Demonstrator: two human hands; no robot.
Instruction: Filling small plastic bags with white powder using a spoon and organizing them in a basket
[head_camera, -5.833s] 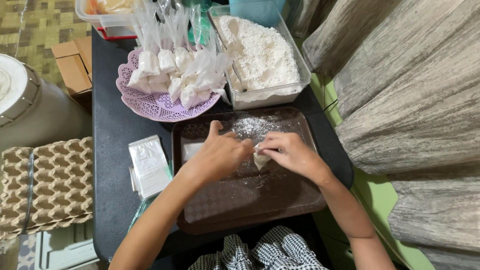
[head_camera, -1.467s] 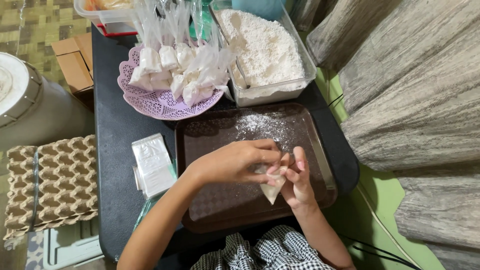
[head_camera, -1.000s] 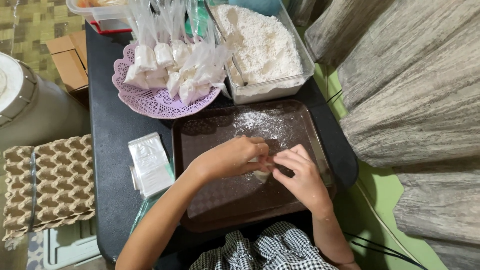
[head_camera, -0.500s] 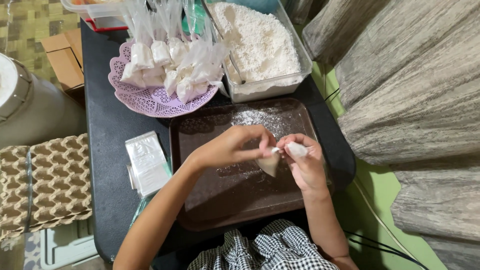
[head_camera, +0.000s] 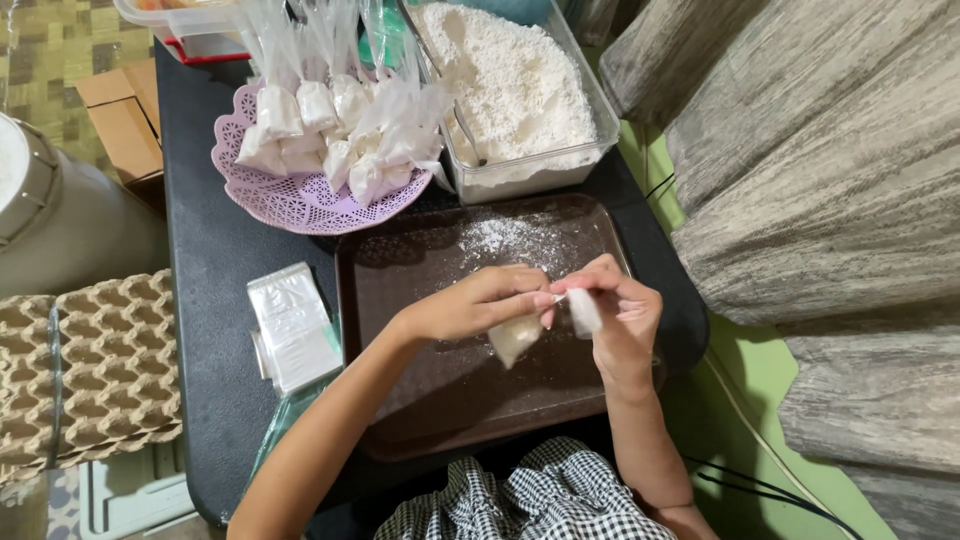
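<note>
Over tray (head_camera: 400, 400), 2 grips pinching bag (head_camera: 514, 336)

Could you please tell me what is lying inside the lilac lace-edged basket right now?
The lilac basket holds a pile of small clear bags filled with white powder, their twisted tops sticking upward. The pile covers most of the basket's floor.

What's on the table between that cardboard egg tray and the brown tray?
In the head view, a stack of clear empty plastic bags lies on the black table between the egg tray and the brown tray.

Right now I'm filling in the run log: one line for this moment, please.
left hand: pinches small powder-filled bag | right hand: grips bag's twisted neck | over brown tray
</note>
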